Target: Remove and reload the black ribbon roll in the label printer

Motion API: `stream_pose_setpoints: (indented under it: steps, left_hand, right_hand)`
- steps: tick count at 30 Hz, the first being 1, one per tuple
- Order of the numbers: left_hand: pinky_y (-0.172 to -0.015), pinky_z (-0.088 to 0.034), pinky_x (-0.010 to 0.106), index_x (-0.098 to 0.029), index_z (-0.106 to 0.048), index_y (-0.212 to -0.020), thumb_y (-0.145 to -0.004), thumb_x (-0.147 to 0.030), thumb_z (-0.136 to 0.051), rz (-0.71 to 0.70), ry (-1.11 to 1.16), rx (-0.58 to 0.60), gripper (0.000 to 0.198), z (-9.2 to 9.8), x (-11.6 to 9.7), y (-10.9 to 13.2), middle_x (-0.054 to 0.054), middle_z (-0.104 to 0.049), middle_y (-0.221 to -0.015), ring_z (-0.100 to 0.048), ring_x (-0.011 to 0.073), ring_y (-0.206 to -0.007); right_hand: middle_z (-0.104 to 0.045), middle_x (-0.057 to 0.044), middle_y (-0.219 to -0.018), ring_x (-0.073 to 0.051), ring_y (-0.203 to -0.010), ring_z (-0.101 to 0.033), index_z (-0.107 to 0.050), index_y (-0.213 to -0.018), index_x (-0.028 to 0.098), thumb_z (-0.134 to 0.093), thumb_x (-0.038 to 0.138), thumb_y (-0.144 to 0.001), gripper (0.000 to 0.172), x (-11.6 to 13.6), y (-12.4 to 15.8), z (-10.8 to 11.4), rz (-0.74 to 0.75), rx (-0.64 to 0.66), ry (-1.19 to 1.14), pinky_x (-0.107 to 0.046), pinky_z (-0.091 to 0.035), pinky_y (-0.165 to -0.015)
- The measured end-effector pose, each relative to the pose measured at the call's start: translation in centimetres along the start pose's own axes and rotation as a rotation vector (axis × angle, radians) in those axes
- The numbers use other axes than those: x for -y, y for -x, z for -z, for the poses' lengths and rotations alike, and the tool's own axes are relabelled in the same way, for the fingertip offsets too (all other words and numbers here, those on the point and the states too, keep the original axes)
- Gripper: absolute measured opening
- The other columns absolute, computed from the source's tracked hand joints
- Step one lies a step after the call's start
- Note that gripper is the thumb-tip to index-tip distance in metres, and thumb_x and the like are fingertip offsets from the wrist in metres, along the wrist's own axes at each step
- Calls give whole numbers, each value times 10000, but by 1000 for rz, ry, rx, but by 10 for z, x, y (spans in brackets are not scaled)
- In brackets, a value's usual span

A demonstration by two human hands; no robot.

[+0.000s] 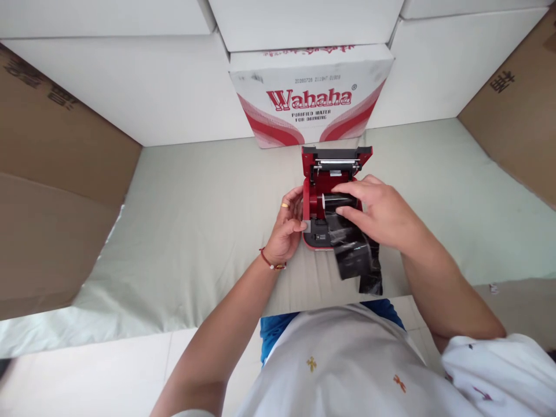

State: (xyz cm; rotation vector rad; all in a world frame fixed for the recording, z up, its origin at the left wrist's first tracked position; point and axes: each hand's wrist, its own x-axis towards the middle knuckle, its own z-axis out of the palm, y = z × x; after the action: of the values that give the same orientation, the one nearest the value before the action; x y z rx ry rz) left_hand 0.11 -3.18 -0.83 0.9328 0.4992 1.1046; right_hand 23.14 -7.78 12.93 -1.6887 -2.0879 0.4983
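A small red printer (313, 200) lies on the pale green cloth with its grey lid (336, 155) flipped open away from me. Inside sits a black roll (336, 202), and a strip of shiny black film (358, 255) trails from it towards me over the printer's near edge. My left hand (286, 229), with a ring and a red wrist cord, grips the printer's left side, thumb pressed on its front. My right hand (376, 214) lies over the roll from the right, fingers curled on the roll and the film.
A white and red Wahaha water carton (310, 95) stands just behind the printer, among plain white boxes (130, 87). Brown cardboard (52, 191) walls the left side and more cardboard (516, 110) the right. The cloth-covered table (195, 231) ends at my body.
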Motion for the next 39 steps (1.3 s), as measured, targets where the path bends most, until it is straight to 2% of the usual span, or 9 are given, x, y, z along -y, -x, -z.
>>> stream_pose_setpoints:
  steps: [7,11,18,24,26,29,32,35,39]
  left_hand:
    - [-1417,-389,553,-386,-729,-1466,-734,-383,-991,3,13,7,777,0,-1,1,23,-626,-1740,-467,376,-1719]
    - [-1416,-384,559,-387,-723,-1471,-733,-404,-1008,6,5,21,791,1,-1,0,26,-613,-1753,-462,382,-1724]
    - [-1411,-397,544,-391,-758,-1442,-716,-401,-1013,-4,-6,-2,770,0,-3,1,17,-658,-1705,-501,373,-1689]
    - [-1377,-431,586,-395,-745,-1439,-784,-464,-978,-44,-98,-38,698,-7,-6,7,39,-641,-1681,-534,390,-1638]
    - [-1399,-395,615,-395,-752,-1421,-880,-492,-922,-141,-227,-125,576,-11,-8,16,54,-634,-1637,-514,396,-1641]
    - [-1443,-299,653,-384,-775,-1397,-995,-467,-833,-445,-577,-268,415,-17,-11,35,88,-654,-1500,-512,414,-1605]
    - [-1342,-416,646,-410,-788,-1416,-975,-393,-810,-806,-949,-173,441,-26,-12,52,90,-726,-1285,-612,414,-1440]
    - [-1166,-525,511,-378,-814,-1365,-977,-249,-714,-1088,-1236,-61,421,-36,-12,56,58,-790,-1103,-703,317,-1222]
    - [-1091,-526,452,-322,-835,-1261,-948,-189,-701,-1131,-1341,-12,365,-44,-13,50,29,-830,-979,-737,261,-1100]
  right_hand:
    - [-838,-126,-1401,-332,-1107,-762,-852,-1327,270,-655,177,-1043,358,10,-18,-21,-12,30,338,-433,-590,-800]
    - [-860,-115,-1271,-302,-943,-781,-855,-1294,298,-679,266,-1077,282,9,-25,-26,-87,37,377,-398,-520,-685]
    - [-872,-142,-1320,-351,-1048,-825,-822,-1431,257,-683,198,-1053,406,14,-30,-22,-105,54,330,-442,-606,-805]
    - [-883,-87,-1396,-326,-1257,-788,-874,-1322,252,-634,269,-1166,287,15,23,-1,325,-63,-60,-535,-672,-1081]
    - [-878,-83,-1428,-332,-1357,-766,-876,-1342,247,-652,246,-1167,284,11,45,-1,424,-49,-86,-551,-680,-1123]
    - [-813,-98,-1565,-318,-1545,-695,-813,-1497,237,-643,175,-1162,381,3,67,-10,455,-19,-37,-593,-595,-1292]
    - [-762,-94,-1642,-291,-1638,-624,-744,-1596,255,-627,165,-1171,451,-4,75,-20,448,-24,2,-611,-483,-1395]
    - [-787,-101,-1607,-292,-1657,-604,-771,-1541,233,-630,183,-1175,395,-7,73,-20,469,-48,-9,-598,-476,-1399]
    - [-817,-91,-1560,-280,-1549,-707,-809,-1459,273,-628,227,-1185,332,-5,51,-4,449,-185,-80,-551,-554,-1336]
